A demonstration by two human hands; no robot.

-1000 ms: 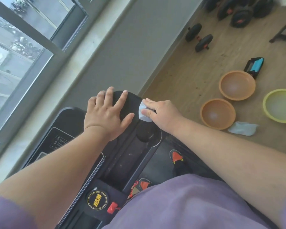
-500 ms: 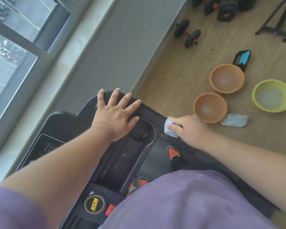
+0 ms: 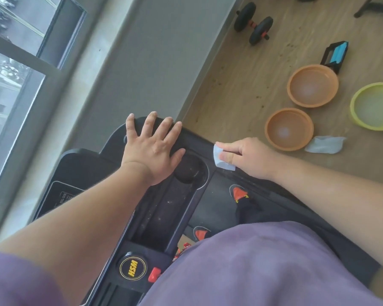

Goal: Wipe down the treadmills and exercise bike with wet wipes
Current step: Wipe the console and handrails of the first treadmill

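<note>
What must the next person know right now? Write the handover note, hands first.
Left hand: flat, fingers spread, bracing on the treadmill console top edge; holds nothing.
Right hand: pinching a wet wipe against the console's right edge.
On the floor: a second wipe lies crumpled beside the nearer orange basin, with another orange basin and a yellow-green one close by.
Done: cannot tell what has already been wiped.
Left: the console tray shows specks; the other machines are out of view.

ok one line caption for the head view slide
Right hand presses a pale blue wet wipe along the black treadmill console edge; left hand rests flat.
</note>
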